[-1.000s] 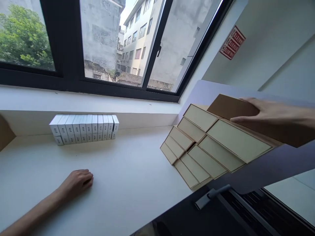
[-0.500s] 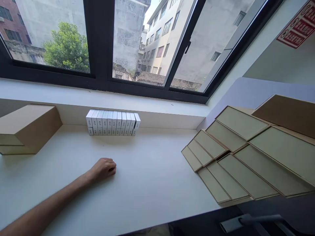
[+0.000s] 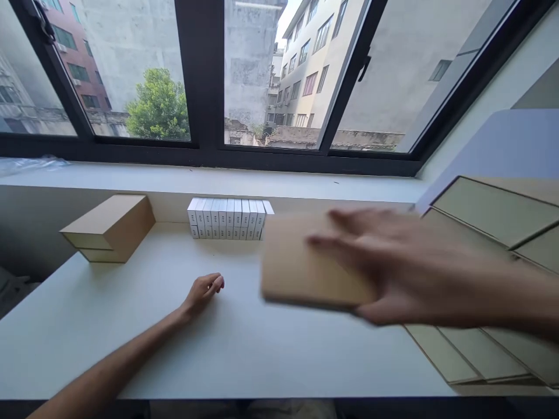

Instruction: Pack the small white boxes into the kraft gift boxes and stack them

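My right hand, smeared by motion, grips a flat brown cardboard box and carries it above the right part of the white table. Its thumb lies at the lower edge and the fingers reach over the top face. On the table rests my left hand, fingers curled in loosely with nothing seen in them. Behind it, against the wall, stands a row of small white boxes, two layers high, with dark print on their fronts. The carried box partly covers the right end of that row.
Brown boxes lie stacked at the far left of the white table. Several larger boxes with pale green faces are piled on the right, partly behind my right arm. A dark-framed window and white sill run along the back.
My right hand has come into view from the right, holding the brown box. The view has shifted, showing more of the table's left side. My left hand stays on the table, slightly turned.
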`<state>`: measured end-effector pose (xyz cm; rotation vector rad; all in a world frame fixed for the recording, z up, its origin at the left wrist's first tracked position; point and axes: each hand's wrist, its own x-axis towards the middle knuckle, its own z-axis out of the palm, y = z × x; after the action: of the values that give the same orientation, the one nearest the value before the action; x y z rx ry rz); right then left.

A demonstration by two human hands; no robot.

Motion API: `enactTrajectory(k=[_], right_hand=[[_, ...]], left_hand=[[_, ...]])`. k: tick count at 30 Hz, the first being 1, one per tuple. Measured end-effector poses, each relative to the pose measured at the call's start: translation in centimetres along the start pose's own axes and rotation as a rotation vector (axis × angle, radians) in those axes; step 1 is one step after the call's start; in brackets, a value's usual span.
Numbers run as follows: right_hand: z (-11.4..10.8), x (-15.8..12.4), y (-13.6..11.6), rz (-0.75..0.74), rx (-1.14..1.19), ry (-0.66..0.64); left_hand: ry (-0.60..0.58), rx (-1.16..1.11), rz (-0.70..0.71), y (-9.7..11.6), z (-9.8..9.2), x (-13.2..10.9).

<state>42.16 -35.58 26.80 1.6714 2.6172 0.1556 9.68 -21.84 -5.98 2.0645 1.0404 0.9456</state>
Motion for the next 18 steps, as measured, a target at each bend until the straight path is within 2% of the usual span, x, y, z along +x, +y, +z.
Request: enactTrajectory(k=[2, 4, 6, 8, 9, 11, 13, 14, 16, 18], right_hand=[[6.1, 3.3, -5.1, -0.163, 0.162, -0.158], [12.1, 6.0, -8.9, -0.248, 0.296, -0.197], [17.3, 7.6, -10.8, -0.272, 0.411, -0.239], [20.8, 7.9, -11.0, -0.275, 0.506, -0.259], [21.8, 7.6, -10.6, -0.251, 0.547, -0.235], [23.0, 6.3, -9.1, -0.112, 0.625, -0.078], [23.6, 4.7, -7.2, 0.138, 0.738, 0.119], [23.9, 4.0, -6.3, 0.253, 0.820, 0.165], [24.4, 3.0, -5.0, 0.381, 1.032, 0.110], [24.9, 2.5, -4.7, 0.416, 1.251, -0.034]], left_hand=[[0.082, -0.113, -0.086, 0.6, -1.3, -1.2], [0.171, -0.161, -0.162, 0.7, -2.7, -2.8], [0.231, -0.152, -0.232, 0.1, -3.9, -4.8], [0.268, -0.114, -0.291, -0.6, -5.0, -7.0], [0.278, -0.096, -0.319, -0.9, -5.3, -8.1], [0.292, -0.075, -0.365, -0.8, -5.6, -10.1], [0.291, -0.061, -0.399, 0.0, -5.5, -11.6], [0.274, -0.059, -0.409, 0.7, -5.2, -12.0], [0.211, -0.087, -0.426, 2.4, -4.5, -12.3], [0.132, -0.159, -0.453, 4.0, -4.0, -11.8]])
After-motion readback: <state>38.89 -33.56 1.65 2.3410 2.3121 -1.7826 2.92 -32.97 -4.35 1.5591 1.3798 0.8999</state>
